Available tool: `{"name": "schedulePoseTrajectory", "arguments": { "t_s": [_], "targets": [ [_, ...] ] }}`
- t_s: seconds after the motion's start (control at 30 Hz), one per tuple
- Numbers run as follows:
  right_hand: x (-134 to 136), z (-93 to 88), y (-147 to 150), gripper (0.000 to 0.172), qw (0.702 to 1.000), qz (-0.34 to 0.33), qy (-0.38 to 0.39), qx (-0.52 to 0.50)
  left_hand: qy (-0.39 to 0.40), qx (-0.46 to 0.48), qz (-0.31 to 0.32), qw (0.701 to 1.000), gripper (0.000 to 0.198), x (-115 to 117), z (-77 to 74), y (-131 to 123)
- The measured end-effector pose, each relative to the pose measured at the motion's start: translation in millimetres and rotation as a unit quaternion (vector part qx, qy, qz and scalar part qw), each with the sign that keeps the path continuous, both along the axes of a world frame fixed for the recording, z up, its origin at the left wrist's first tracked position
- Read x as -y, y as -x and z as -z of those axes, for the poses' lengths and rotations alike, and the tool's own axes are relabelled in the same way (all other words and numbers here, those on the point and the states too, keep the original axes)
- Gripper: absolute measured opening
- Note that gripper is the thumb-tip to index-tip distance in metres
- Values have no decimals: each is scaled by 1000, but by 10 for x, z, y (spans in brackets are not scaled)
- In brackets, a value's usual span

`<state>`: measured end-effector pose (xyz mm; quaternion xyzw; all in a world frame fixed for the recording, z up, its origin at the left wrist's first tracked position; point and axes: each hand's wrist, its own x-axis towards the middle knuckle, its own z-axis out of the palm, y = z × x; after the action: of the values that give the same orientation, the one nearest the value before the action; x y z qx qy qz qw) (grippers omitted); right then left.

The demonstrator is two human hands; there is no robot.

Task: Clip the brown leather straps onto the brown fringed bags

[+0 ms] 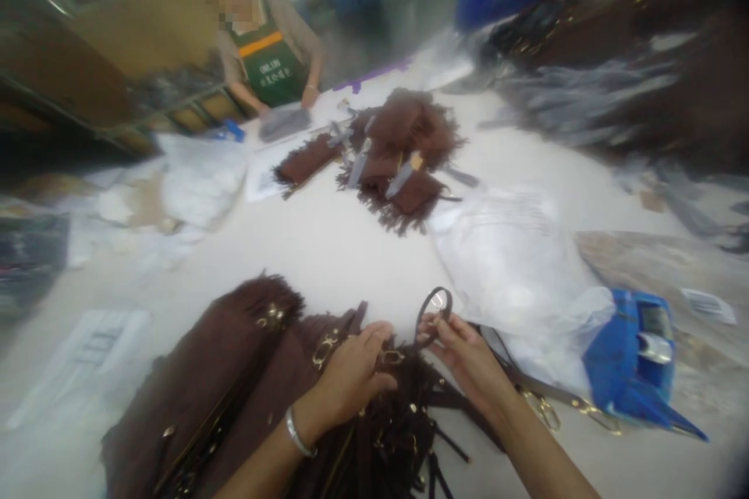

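Observation:
A brown fringed suede bag [222,374] with gold fittings lies on the white table [351,249] right in front of me. My left hand [351,374], a silver bracelet on its wrist, rests curled on the bag's fringe beside a gold buckle [391,357]. My right hand [468,355] pinches a thin dark strap loop [434,310] that curls up above the fingers. A strap with gold clasps [553,405] trails off to the right under my right forearm.
A pile of brown fringed pieces [398,156] lies at mid table. Clear plastic bags [515,257] and a blue object [632,359] sit to the right. White wrapping [199,179] lies at left. A person in a green apron [269,62] works at the far edge.

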<state>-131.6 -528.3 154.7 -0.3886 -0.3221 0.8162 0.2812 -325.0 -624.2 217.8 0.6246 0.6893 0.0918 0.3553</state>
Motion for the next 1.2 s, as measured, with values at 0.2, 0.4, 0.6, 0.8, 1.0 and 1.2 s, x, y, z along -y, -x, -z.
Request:
{"name": "schedulePoseTrajectory", "arguments": {
  "t_s": [0.2,0.4,0.6,0.8,1.0,1.2],
  "targets": [
    [111,-191,194,19,984,63,124,-115,33,51,15,998,10,-41,-91,55],
    [39,6,16,36,985,30,-43,163,22,7,5,1000,24,-43,-54,25],
    [237,-148,-27,58,829,-79,-463,305,5,-12,38,999,23,-44,-15,-31],
    [458,-269,118,30,844,-298,-397,201,27,20,-2,999,16,-19,-33,1],
    [504,-213,117,24,941,-244,-162,170,8,64,-40,997,12,15,-41,12],
    [575,-178,152,24,977,-206,57,20,-16,50,-19,998,17,35,-9,-4]
  ]
}}
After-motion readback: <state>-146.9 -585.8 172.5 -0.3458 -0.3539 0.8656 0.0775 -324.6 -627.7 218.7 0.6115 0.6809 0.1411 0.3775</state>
